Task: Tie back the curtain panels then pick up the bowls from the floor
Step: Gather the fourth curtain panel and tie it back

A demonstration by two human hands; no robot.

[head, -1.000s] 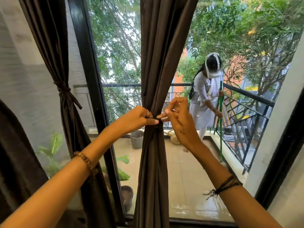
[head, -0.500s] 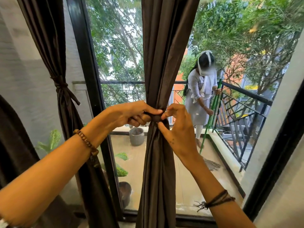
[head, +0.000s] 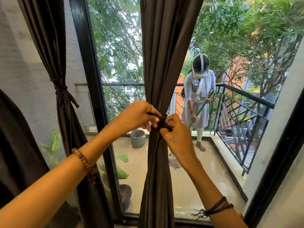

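Note:
A dark brown curtain panel (head: 164, 63) hangs in the middle of the glass door, gathered at waist height by a dark tie-back strip (head: 162, 123). My left hand (head: 134, 117) pinches the strip's left end against the gathered cloth. My right hand (head: 177, 137) pinches the other end, which sticks out at the knot. A second brown curtain panel (head: 49, 38) at the left is bound with its own knotted tie (head: 60, 87). No bowls show in this view.
A black door frame (head: 92, 96) stands between the two panels. Through the glass lies a wet tiled balcony with a grey pot (head: 137, 138), leafy plants (head: 121, 173) and a black railing (head: 243, 112). A person in white (head: 197, 102) sweeps there with a green-handled broom.
My hands have drawn the strip's ends across each other into a knot at the gather. The person outside has turned and shifted the broom.

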